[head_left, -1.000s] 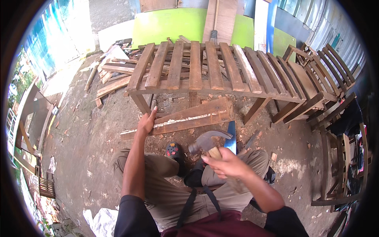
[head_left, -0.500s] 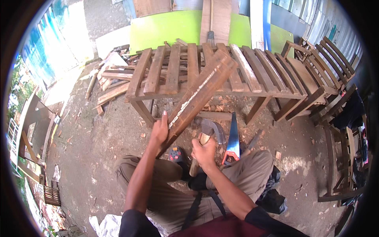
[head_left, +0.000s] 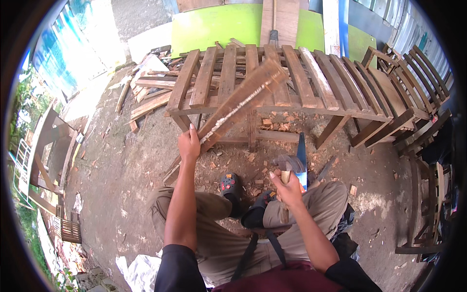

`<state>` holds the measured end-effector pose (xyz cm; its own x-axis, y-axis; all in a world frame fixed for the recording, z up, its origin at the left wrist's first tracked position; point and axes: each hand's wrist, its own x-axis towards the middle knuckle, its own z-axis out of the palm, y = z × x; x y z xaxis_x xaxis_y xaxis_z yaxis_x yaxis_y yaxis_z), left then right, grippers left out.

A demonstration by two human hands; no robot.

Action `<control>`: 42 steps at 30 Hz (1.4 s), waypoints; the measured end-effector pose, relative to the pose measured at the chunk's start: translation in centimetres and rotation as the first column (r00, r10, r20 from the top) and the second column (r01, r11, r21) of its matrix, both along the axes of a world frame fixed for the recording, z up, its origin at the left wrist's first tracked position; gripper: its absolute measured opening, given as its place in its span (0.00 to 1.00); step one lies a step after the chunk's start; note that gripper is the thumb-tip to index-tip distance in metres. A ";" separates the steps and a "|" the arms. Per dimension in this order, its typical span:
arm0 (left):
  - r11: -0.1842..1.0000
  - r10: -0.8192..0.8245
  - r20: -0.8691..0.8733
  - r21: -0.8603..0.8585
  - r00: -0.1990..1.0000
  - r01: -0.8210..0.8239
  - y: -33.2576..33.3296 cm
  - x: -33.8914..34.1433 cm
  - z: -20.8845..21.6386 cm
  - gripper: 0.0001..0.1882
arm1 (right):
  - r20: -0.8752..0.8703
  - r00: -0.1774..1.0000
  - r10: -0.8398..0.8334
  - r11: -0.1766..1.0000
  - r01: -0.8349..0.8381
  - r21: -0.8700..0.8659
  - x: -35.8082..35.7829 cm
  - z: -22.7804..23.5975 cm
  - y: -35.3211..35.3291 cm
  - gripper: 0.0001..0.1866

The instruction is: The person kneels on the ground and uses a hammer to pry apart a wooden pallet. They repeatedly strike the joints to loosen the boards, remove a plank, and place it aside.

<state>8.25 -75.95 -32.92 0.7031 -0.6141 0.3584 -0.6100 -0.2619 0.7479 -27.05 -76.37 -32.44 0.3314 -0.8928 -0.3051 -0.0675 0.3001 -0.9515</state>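
My left hand [head_left: 189,142] is closed on the edge of a long brown wooden plank [head_left: 243,108], near its lower part. The plank tilts up and to the right in front of the slatted bench; a ragged whitish strip runs along it. Whether it touches the bench, I cannot tell. In my right hand [head_left: 291,190] is an adze [head_left: 287,163], gripped by its short wooden handle, its curved dark metal head uppermost. It is held above my right knee, apart from the plank. Just behind it lies a handsaw [head_left: 302,146] with a blue blade, its handle hidden.
A slatted wooden bench [head_left: 228,80] spans the far side. Scrap wood [head_left: 153,104] is heaped at its left, and wooden chairs [head_left: 389,92] crowd the right. Wood chips dot the dirt floor [head_left: 126,170]. A black plastic bag [head_left: 346,238] lies beside my right leg.
The adze has moved right and slightly down, away from the plank. My left hand keeps its hold; the plank now leans further over, its upper end lower against the bench.
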 end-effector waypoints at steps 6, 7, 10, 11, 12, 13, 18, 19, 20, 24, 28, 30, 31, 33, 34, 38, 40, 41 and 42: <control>0.983 -0.183 0.261 0.041 0.948 0.178 2.5 -1.4 -4.2 0.22 | 0.398 0.897 -0.193 0.981 0.188 0.053 3.8 1.2 -0.1 0.18; 0.981 -0.192 0.299 0.028 0.935 0.192 2.5 -1.6 -4.8 0.20 | 0.459 0.866 -0.201 0.978 0.206 0.039 4.8 1.5 -0.3 0.19; 0.963 -0.269 0.343 0.071 0.900 0.261 2.4 -2.1 -5.6 0.15 | 0.488 0.823 -0.290 0.954 0.290 0.077 7.1 2.5 -1.4 0.19; 0.946 -0.324 0.353 0.103 0.878 0.308 2.8 -2.2 -6.1 0.15 | 0.493 0.812 -0.313 0.947 0.305 0.099 7.5 2.6 -2.0 0.19; 0.927 -0.376 0.360 0.135 0.854 0.351 3.2 -2.4 -6.6 0.15 | 0.507 0.797 -0.329 0.944 0.297 0.146 7.7 2.6 -2.5 0.19; 0.905 -0.426 0.365 0.168 0.828 0.391 3.3 -2.4 -7.0 0.16 | 0.521 0.781 -0.344 0.939 0.285 0.192 7.9 2.6 -3.0 0.20; 0.889 -0.456 0.196 0.056 0.868 0.454 1.9 -4.5 -5.6 0.17 | 0.552 0.776 -0.306 0.951 0.224 0.212 5.9 1.3 -4.0 0.19; 0.864 -0.500 0.129 0.003 0.856 0.504 1.3 -4.4 -5.2 0.17 | 0.545 0.790 -0.279 0.960 0.209 0.189 5.8 1.0 -3.9 0.19; 0.829 -0.554 0.054 -0.056 0.831 0.556 0.3 -5.3 -4.1 0.17 | 0.530 0.806 -0.265 0.964 0.206 0.168 5.3 0.8 -3.8 0.19; 0.666 -0.745 -0.046 -0.095 0.665 0.740 -1.1 -10.9 0.7 0.29 | 0.465 0.872 -0.153 0.988 0.124 0.092 3.9 1.0 -3.2 0.18; 0.750 -0.651 0.082 0.221 0.755 0.623 -1.5 -13.5 2.5 0.37 | 0.383 0.924 0.006 0.999 -0.020 0.032 0.8 0.7 -2.7 0.17; 0.756 -0.647 0.097 0.202 0.756 0.622 -1.2 -13.3 1.6 0.36 | 0.424 0.889 -0.171 0.969 0.073 0.238 -0.9 1.9 -1.8 0.19; 0.761 -0.644 0.103 0.193 0.758 0.620 -1.0 -13.1 1.2 0.36 | 0.428 0.866 -0.258 0.934 0.111 0.339 -1.8 2.3 -1.5 0.20; 0.748 -0.662 0.122 0.165 0.740 0.642 -0.8 -13.5 1.6 0.35 | 0.486 0.803 -0.346 0.898 0.134 0.418 -5.2 2.4 -2.2 0.23; 0.741 -0.671 0.131 0.153 0.730 0.653 -0.8 -13.6 1.6 0.34 | 0.564 0.747 -0.352 0.904 0.114 0.413 -7.1 2.5 -2.9 0.23; 0.732 -0.681 0.154 0.111 0.716 0.673 0.0 -13.6 0.3 0.36 | 0.745 0.585 -0.322 0.935 0.075 0.345 -11.1 6.9 -4.1 0.24; 0.721 -0.691 0.183 0.103 0.699 0.686 0.3 -14.0 0.6 0.35 | 0.762 0.615 -0.203 0.962 -0.020 0.272 -12.5 7.9 -4.0 0.25; 0.717 -0.696 0.181 0.112 0.695 0.688 0.3 -14.2 0.6 0.34 | 0.765 0.629 -0.138 0.970 -0.068 0.232 -13.1 8.3 -3.9 0.26; 0.713 -0.700 0.179 0.121 0.692 0.690 0.4 -14.2 0.6 0.34 | 0.792 0.594 -0.139 0.942 -0.168 0.291 -13.4 8.6 -3.7 0.27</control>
<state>-5.94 -75.55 -32.32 -0.0133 -0.9158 0.4015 -0.7612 0.2697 0.5898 -40.46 -80.10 -23.88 0.5865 -0.7938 -0.1612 0.6582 0.5830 -0.4763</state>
